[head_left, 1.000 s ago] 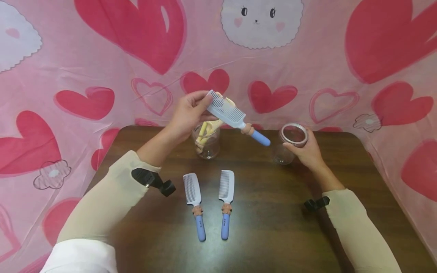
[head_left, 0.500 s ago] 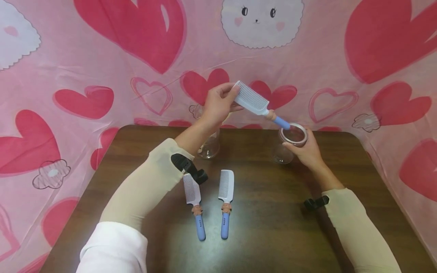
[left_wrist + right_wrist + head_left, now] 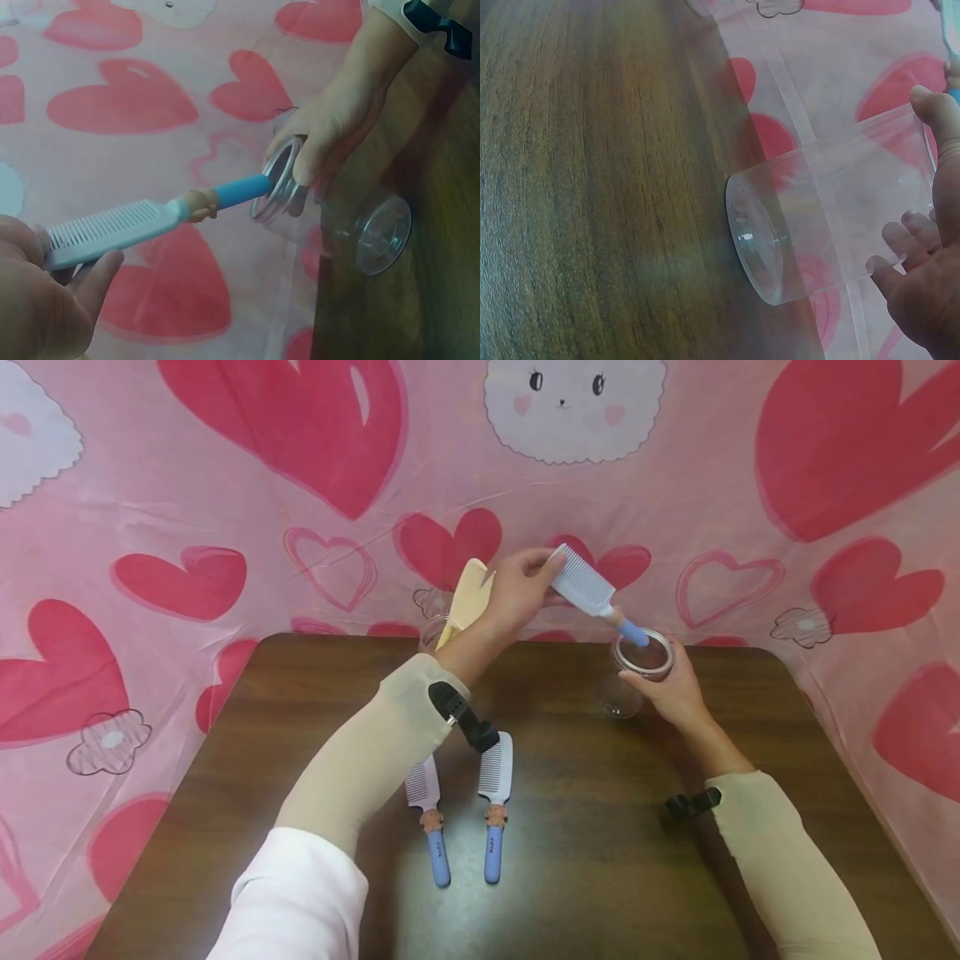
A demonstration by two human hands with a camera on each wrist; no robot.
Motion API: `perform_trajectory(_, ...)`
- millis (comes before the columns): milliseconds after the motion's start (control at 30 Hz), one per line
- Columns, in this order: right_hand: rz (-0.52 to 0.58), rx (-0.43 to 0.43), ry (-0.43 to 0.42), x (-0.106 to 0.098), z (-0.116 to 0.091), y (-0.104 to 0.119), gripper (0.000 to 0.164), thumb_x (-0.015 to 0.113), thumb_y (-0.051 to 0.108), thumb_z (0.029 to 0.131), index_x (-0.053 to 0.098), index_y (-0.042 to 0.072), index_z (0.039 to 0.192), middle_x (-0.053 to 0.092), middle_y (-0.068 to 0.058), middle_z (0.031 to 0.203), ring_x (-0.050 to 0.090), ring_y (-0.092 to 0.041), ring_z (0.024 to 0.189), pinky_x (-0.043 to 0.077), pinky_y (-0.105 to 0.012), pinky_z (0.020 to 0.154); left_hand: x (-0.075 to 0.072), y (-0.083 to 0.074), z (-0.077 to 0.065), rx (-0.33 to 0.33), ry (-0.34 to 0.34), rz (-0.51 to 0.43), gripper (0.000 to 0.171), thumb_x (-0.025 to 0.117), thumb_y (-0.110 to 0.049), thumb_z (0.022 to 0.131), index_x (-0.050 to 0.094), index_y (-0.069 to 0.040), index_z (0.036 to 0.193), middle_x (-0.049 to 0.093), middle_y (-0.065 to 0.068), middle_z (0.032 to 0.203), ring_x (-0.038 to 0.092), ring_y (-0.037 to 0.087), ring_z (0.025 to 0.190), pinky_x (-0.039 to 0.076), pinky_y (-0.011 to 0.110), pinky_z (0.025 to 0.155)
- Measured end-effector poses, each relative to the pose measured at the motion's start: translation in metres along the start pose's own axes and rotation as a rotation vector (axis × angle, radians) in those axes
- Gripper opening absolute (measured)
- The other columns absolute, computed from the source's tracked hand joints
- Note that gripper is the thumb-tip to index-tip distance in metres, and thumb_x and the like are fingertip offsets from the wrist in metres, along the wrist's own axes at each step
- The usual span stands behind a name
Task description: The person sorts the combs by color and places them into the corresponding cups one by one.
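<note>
A pale blue comb (image 3: 585,581) with a blue handle and a small figure at its neck slants down to the right. My left hand (image 3: 521,589) pinches it by the end of its toothed part. In the left wrist view the handle tip (image 3: 251,189) is at the mouth of a clear jar (image 3: 382,232). My right hand (image 3: 675,689) grips that jar near its rim, thumb on the near side. The right wrist view shows the jar's base (image 3: 757,240) by the table, with fingers wrapped round the clear wall.
Two similar combs lie on the brown table (image 3: 600,860): one comb (image 3: 495,810) in full view, the other comb (image 3: 432,827) partly behind the left arm. Behind that arm, yellow combs (image 3: 468,593) stand in a second jar (image 3: 431,631). A pink heart-patterned cloth (image 3: 337,468) hangs behind.
My left hand has carried the comb rightward from near the second jar, and its handle has reached the mouth of the held jar. My right hand has stayed in place.
</note>
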State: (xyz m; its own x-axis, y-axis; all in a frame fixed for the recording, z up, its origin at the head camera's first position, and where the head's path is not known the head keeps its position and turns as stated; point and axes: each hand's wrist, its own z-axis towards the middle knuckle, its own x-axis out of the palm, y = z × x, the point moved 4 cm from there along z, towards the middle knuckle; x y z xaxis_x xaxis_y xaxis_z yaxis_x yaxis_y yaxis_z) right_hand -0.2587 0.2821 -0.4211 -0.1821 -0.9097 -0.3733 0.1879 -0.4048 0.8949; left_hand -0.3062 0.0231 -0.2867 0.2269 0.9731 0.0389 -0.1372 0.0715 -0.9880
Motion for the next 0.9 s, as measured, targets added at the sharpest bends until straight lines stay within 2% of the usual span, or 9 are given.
perform_trajectory(167, -0.042, 0.013, 0.000, -0.001, -0.001, 0.004, 0.079, 0.081, 0.002, 0.084, 0.035, -0.007, 0.147, 0.048, -0.020, 0.142, 0.047, -0.018, 0.125, 0.039, -0.020, 0.104, 0.015, 0.010, 0.006, -0.011, -0.004, -0.085, 0.033, 0.062, -0.014, 0.102, 0.064, 0.006, 0.130, 0.069, 0.020, 0.116, 0.072, 0.030, 0.101, 0.061, 0.037, 0.082)
perform_trajectory(300, -0.026, -0.001, 0.002, -0.002, -0.008, 0.023, 0.077, 0.080, -0.002, 0.082, 0.036, -0.011, 0.144, 0.048, -0.024, 0.141, 0.047, -0.012, 0.121, 0.038, -0.018, 0.102, 0.027, 0.016, 0.006, -0.032, 0.007, -0.111, 0.035, 0.061, -0.015, 0.103, 0.063, 0.006, 0.131, 0.069, 0.022, 0.115, 0.071, 0.032, 0.102, 0.060, 0.040, 0.086)
perform_trajectory(400, -0.019, -0.004, 0.005, -0.003, -0.015, 0.038, 0.076, 0.080, -0.002, 0.082, 0.036, -0.013, 0.143, 0.047, -0.027, 0.142, 0.047, -0.016, 0.123, 0.037, -0.020, 0.104, 0.035, 0.020, 0.003, -0.054, 0.019, -0.087, 0.036, 0.062, -0.017, 0.103, 0.063, 0.004, 0.132, 0.069, 0.019, 0.115, 0.072, 0.029, 0.101, 0.060, 0.038, 0.086)
perform_trajectory(567, -0.030, 0.004, 0.013, -0.003, -0.018, 0.043, 0.077, 0.080, 0.002, 0.084, 0.035, -0.011, 0.145, 0.046, -0.026, 0.143, 0.046, -0.023, 0.126, 0.036, -0.020, 0.103, 0.043, 0.027, 0.003, -0.066, 0.010, -0.097, 0.034, 0.064, -0.015, 0.102, 0.065, 0.006, 0.128, 0.070, 0.021, 0.112, 0.073, 0.031, 0.097, 0.060, 0.042, 0.086)
perform_trajectory(767, 0.002, -0.013, 0.011, -0.003, -0.017, 0.042, 0.074, 0.080, -0.002, 0.082, 0.037, -0.012, 0.142, 0.048, -0.023, 0.139, 0.047, -0.008, 0.118, 0.038, -0.015, 0.099, 0.046, 0.035, 0.005, -0.079, 0.002, -0.115, 0.035, 0.062, -0.014, 0.103, 0.063, 0.008, 0.129, 0.069, 0.024, 0.115, 0.071, 0.035, 0.100, 0.060, 0.042, 0.085)
perform_trajectory(833, 0.013, -0.022, 0.010, -0.002, -0.016, 0.042, 0.073, 0.079, -0.004, 0.082, 0.037, -0.014, 0.141, 0.048, -0.027, 0.139, 0.048, -0.011, 0.118, 0.038, -0.014, 0.099, 0.047, 0.038, 0.005, -0.078, -0.005, -0.128, 0.034, 0.063, -0.013, 0.102, 0.064, 0.009, 0.128, 0.069, 0.026, 0.113, 0.071, 0.038, 0.099, 0.060, 0.046, 0.085)
perform_trajectory(900, 0.021, -0.027, 0.013, -0.002, -0.016, 0.042, 0.074, 0.079, -0.004, 0.082, 0.036, -0.014, 0.141, 0.046, -0.030, 0.140, 0.049, -0.021, 0.121, 0.038, -0.014, 0.099, 0.049, 0.040, 0.004, -0.076, -0.004, -0.129, 0.033, 0.064, -0.012, 0.102, 0.065, 0.010, 0.126, 0.070, 0.026, 0.112, 0.072, 0.039, 0.097, 0.060, 0.047, 0.083)
